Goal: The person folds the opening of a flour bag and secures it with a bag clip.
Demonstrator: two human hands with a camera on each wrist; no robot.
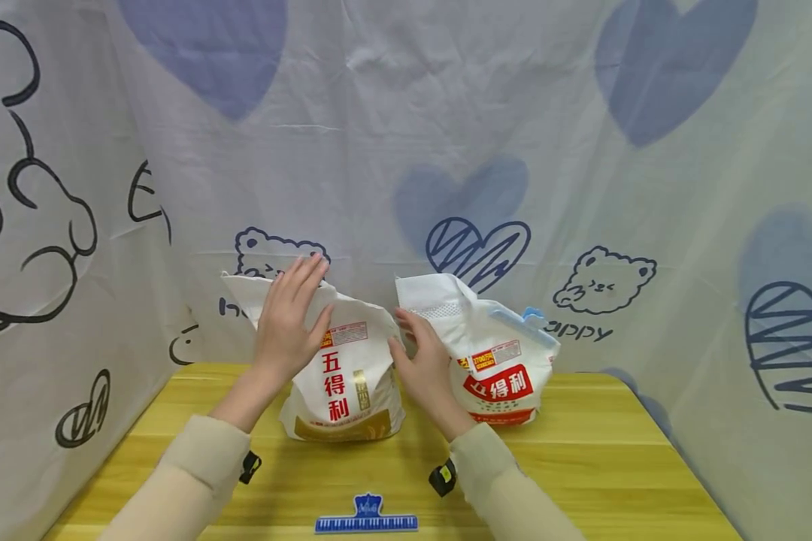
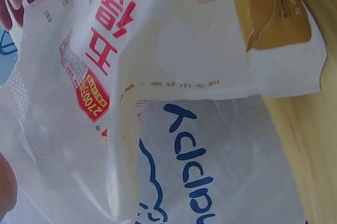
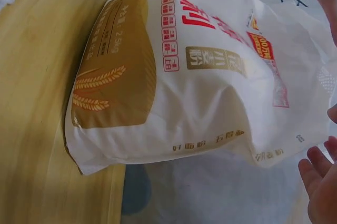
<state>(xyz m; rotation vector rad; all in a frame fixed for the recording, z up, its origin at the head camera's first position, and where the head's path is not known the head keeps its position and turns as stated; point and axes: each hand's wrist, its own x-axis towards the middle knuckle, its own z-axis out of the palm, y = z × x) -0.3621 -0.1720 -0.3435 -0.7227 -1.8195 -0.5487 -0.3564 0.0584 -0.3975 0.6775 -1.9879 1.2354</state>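
A white flour bag (image 1: 341, 361) with red characters and a gold base band stands on the table, its top unsealed and leaning left. My left hand (image 1: 291, 319) lies against its upper left part, fingers straight and pointing up. At its upper right edge, my right hand (image 1: 422, 361) touches the side with loosely bent fingers. In the right wrist view the right fingertips (image 3: 316, 168) meet the flour bag's (image 3: 210, 76) top edge. A second flour bag (image 1: 497, 383), with a red label, stands just right of the right hand, a light blue sealing clip (image 1: 524, 324) across its folded top.
A blue clip with a piano-key pattern (image 1: 367, 518) lies at the table's front. The wooden table (image 1: 602, 451) extends right of the bags. Behind and on the left hangs a white cloth (image 1: 352, 173) with hearts and bears. Black wrist straps sit by both sleeves.
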